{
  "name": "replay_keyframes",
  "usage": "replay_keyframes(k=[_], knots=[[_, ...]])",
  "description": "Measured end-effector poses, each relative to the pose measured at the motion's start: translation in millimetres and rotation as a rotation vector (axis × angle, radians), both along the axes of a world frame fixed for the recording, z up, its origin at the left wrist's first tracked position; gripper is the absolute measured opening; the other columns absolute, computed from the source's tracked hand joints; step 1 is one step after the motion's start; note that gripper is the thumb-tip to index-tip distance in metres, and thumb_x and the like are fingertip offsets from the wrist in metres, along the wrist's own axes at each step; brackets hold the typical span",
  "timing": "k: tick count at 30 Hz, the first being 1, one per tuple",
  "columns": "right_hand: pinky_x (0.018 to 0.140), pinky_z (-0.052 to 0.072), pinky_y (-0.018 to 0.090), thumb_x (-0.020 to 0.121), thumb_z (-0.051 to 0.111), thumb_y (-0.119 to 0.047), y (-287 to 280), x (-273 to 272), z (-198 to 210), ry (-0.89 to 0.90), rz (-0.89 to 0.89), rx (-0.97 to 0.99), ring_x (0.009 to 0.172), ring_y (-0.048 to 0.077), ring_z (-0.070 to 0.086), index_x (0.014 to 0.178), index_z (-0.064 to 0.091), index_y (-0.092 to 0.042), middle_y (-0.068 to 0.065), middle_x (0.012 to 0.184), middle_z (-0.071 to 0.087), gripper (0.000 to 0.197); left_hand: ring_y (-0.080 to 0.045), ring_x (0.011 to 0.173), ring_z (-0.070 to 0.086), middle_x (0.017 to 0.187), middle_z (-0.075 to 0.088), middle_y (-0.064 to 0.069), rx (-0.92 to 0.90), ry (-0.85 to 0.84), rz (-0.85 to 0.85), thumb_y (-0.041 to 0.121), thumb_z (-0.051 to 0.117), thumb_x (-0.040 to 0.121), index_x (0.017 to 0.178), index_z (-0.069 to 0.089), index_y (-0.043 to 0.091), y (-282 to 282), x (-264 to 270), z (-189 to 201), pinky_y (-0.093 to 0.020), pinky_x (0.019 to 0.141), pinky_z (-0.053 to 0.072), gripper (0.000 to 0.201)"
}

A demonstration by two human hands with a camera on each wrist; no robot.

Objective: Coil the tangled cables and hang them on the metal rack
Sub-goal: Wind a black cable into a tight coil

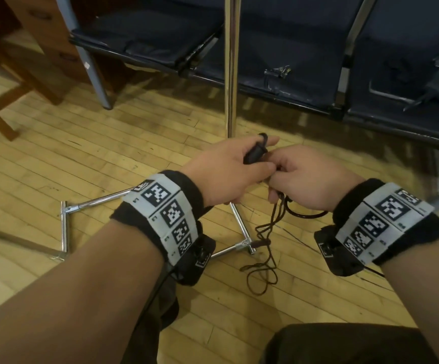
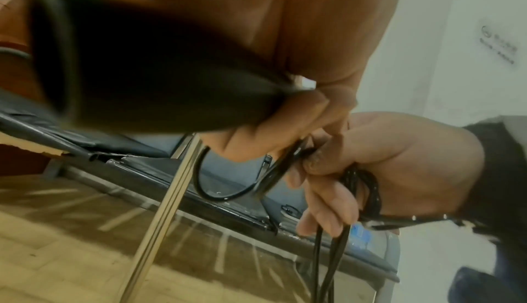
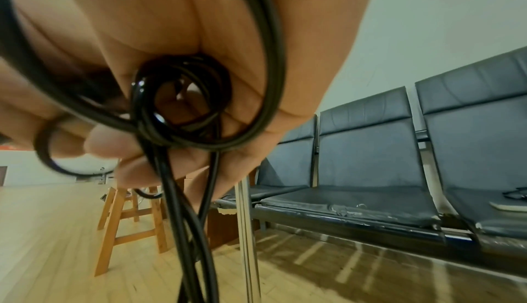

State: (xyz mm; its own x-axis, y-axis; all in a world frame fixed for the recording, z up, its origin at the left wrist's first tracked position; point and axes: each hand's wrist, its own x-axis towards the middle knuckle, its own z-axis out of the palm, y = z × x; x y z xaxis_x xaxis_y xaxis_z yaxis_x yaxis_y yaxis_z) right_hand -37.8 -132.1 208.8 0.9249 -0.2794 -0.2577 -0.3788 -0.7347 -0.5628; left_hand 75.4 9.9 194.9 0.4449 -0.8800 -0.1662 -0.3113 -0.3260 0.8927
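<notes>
While the left hand (image 1: 228, 172) gripped the black adapter block (image 1: 255, 155) and the right hand (image 1: 310, 177) pinched small cable loops (image 3: 182, 98), the loose tail (image 1: 261, 261) trailed on the floor — likely to snag the rack's base (image 1: 242, 227).

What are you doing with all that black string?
It is a black cable, not string. A person holds it in both hands in front of a metal rack. The left hand grips a black plug end, and the right hand holds a few small loops. The rest of the cable hangs down to the wooden floor in a loose tangle. Nothing in view hangs on the rack yet.
</notes>
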Motion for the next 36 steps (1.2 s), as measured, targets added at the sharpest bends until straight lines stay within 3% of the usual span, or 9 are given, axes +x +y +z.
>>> replay_keyframes(k=[3,7,11,13,16,23,30,32,36], knots=[[0.061,0.04,0.027,0.098,0.056,-0.021,-5,-4,-1,-0.004,-0.019,-0.013,0.063,-0.009,0.061,0.086,0.068,-0.03,-0.018,0.07,0.073,0.02,0.002,0.045,0.055,0.06,0.063,0.025,0.067,-0.064,-0.014,0.043,0.062,0.105,0.154,0.047,0.044,-1,-1,-3,-0.015,0.045,0.046,0.051],[0.065,0.046,0.029,0.098,0.057,-0.024,-7,-7,-1,-0.023,-0.025,0.001,0.069,-0.002,0.063,0.086,0.07,-0.034,-0.02,0.072,0.073,0.021,0.0,0.049,0.057,0.084,0.077,0.008,0.092,-0.032,-0.025,0.047,0.065,0.102,0.154,0.048,0.044,-2,6,-6,-0.017,0.048,0.048,0.054],[0.071,0.051,0.029,0.098,0.061,-0.03,-12,-9,-6,-0.056,-0.089,0.035,0.071,0.004,0.067,0.093,0.071,-0.036,-0.02,0.073,0.074,0.013,0.003,0.045,0.053,0.061,0.063,0.019,0.078,-0.068,-0.035,0.039,0.069,0.101,0.124,0.067,0.04,-5,10,-4,-0.013,0.044,0.043,0.023],[0.065,0.046,0.029,0.099,0.062,-0.035,-16,-10,-7,-0.058,-0.089,0.058,0.072,-0.002,0.065,0.09,0.071,-0.037,-0.025,0.074,0.073,0.013,0.002,0.046,0.049,0.061,0.06,0.018,-0.019,-0.062,0.075,0.029,0.071,0.1,0.117,0.068,0.04,-7,13,-3,-0.016,0.045,0.042,0.02],[0.065,0.038,0.023,0.099,0.062,-0.04,-21,-10,-14,0.019,-0.068,0.095,0.071,-0.016,0.059,0.09,0.071,-0.038,-0.033,0.074,0.068,0.013,-0.006,0.052,0.047,0.071,0.058,0.01,-0.183,0.031,0.196,0.019,0.071,0.098,0.128,0.066,0.039,-9,15,-4,-0.024,0.049,0.043,0.036],[0.085,0.05,0.031,0.096,0.06,-0.048,-27,-8,-28,0.192,-0.119,0.083,0.099,0.014,0.067,0.097,0.073,-0.038,-0.006,0.103,0.075,0.017,-0.006,0.055,0.049,0.08,0.058,0.007,-0.304,0.095,0.345,0.015,0.072,0.098,0.133,0.063,0.04,-9,11,-1,-0.026,0.054,0.046,0.044],[0.088,0.056,0.038,0.097,0.058,-0.044,-28,-14,-27,0.253,-0.12,0.052,0.098,0.019,0.068,0.103,0.07,-0.03,0.0,0.104,0.073,0.019,-0.002,0.054,0.05,0.082,0.06,0.01,-0.334,0.065,0.531,0.019,0.073,0.097,0.132,0.065,0.043,-4,16,7,-0.024,0.054,0.046,0.043],[0.081,0.056,0.035,0.099,0.058,-0.04,-27,-14,-26,0.198,-0.134,0.004,0.09,0.018,0.067,0.101,0.071,-0.028,0.0,0.098,0.073,0.018,0.0,0.055,0.055,0.092,0.066,0.012,-0.223,-0.029,0.536,0.02,0.072,0.098,0.146,0.053,0.047,-4,19,5,-0.021,0.053,0.048,0.058],[0.075,0.054,0.033,0.103,0.052,-0.041,-27,-16,-24,0.128,-0.119,-0.064,0.085,0.017,0.065,0.097,0.072,-0.027,-0.001,0.09,0.071,0.025,-0.007,0.078,0.067,0.144,0.06,0.006,0.099,-0.206,0.427,0.024,0.067,0.1,0.163,0.017,0.053,4,29,1,-0.023,0.059,0.053,0.086]])
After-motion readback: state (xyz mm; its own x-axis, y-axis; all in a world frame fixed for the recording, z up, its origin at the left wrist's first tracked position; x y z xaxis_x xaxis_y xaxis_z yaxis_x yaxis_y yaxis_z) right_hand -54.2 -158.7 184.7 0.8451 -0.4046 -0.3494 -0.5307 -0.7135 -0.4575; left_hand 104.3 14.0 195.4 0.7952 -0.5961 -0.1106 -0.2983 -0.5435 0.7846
